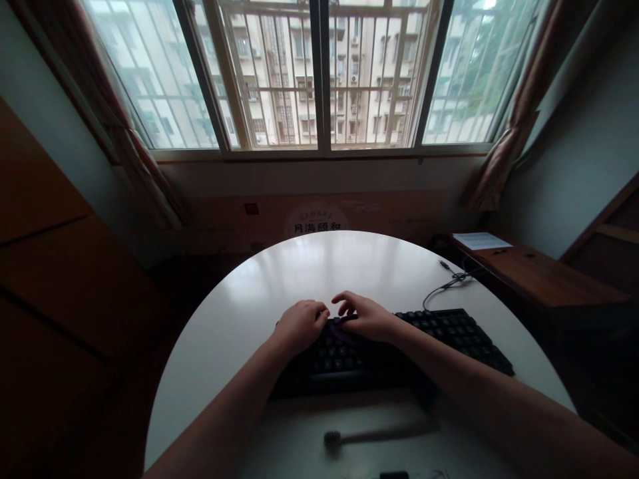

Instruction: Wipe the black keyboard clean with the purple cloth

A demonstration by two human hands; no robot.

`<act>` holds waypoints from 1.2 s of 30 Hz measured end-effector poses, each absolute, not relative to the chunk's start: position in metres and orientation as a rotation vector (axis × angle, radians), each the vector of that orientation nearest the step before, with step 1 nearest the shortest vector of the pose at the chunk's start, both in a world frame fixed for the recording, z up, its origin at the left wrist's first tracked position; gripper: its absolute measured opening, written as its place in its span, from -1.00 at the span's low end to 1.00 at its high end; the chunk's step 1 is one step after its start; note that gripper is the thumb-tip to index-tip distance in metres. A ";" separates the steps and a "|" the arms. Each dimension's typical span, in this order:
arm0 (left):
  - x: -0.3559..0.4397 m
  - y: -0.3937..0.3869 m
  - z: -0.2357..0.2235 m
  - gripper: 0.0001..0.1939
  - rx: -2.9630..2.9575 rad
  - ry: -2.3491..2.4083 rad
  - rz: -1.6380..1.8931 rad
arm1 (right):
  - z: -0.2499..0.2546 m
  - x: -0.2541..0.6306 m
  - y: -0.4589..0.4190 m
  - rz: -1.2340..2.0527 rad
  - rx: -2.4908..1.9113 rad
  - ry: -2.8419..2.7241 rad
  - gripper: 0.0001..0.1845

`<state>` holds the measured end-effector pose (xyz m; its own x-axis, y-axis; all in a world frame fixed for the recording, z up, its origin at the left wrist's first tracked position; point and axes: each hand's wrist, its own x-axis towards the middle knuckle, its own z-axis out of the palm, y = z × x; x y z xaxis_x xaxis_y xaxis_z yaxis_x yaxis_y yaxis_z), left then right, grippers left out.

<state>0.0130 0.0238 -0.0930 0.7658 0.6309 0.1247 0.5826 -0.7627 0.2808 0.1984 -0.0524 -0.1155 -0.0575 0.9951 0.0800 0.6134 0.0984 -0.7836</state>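
Note:
A black keyboard (334, 362) lies across the white round table, with many of its keys in shadow. My left hand (302, 326) rests at its back left edge, fingers curled over the rim and the thumb side hidden. Over the upper middle of the keys is my right hand (367, 318). Its index finger is lifted and bent, while the thumb and other fingers close on a dark purple, soft-looking thing (342, 330) that touches the keys. What kind of thing it is cannot be made out. My hands are close together but apart.
A toothbrush (369, 437) with dark bristles lies in front of the keyboard on the white table (210, 359). A small black object (394, 475) shows at the bottom edge. A cable (444, 285) loops behind the keyboard. At right, a wooden desk (544, 273) bears white paper (482, 241).

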 end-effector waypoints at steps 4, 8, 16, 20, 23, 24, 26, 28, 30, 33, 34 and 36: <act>0.013 0.024 -0.093 -0.71 2.728 0.958 0.316 | -0.120 0.203 -0.049 0.883 -1.479 -1.756 -0.49; 0.013 0.023 -0.093 -0.71 2.728 0.964 0.305 | -0.120 0.210 -0.048 0.991 -1.373 -1.818 -0.32; 0.012 0.024 -0.095 -0.70 2.741 0.959 0.309 | -0.117 0.204 -0.049 0.819 -1.591 -1.840 -0.27; 0.012 0.025 -0.095 -0.71 2.738 0.955 0.291 | -0.118 0.206 -0.049 0.816 -1.531 -1.851 -0.30; 0.012 0.026 -0.096 -0.70 2.744 0.956 0.288 | -0.115 0.210 -0.050 0.948 -1.408 -1.857 -0.27; 0.012 0.026 -0.096 -0.70 2.750 0.957 0.288 | -0.114 0.211 -0.051 0.992 -1.381 -1.855 -0.25; 0.013 0.025 -0.095 -0.70 2.762 0.957 0.286 | -0.112 0.212 -0.051 1.032 -1.368 -1.850 -0.21; 0.013 0.024 -0.094 -0.69 2.769 0.961 0.278 | -0.110 0.210 -0.051 1.006 -1.402 -1.849 -0.18; 0.014 0.023 -0.093 -0.69 2.772 0.970 0.269 | -0.110 0.207 -0.051 0.927 -1.467 -1.854 -0.18; 0.014 0.023 -0.093 -0.68 2.778 0.980 0.263 | -0.111 0.202 -0.052 0.800 -1.569 -1.844 -0.30; 0.014 0.024 -0.093 -0.68 2.779 0.976 0.263 | -0.111 0.202 -0.052 0.766 -1.587 -1.838 -0.35; 0.014 0.025 -0.094 -0.67 2.774 0.967 0.267 | -0.112 0.203 -0.054 0.686 -1.590 -1.829 -0.39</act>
<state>0.0135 0.0249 -0.0939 0.7709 0.6281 0.1064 0.5934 -0.7688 0.2385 0.2034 -0.0540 -0.1115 -0.0902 0.9896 0.1122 0.6719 0.1436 -0.7266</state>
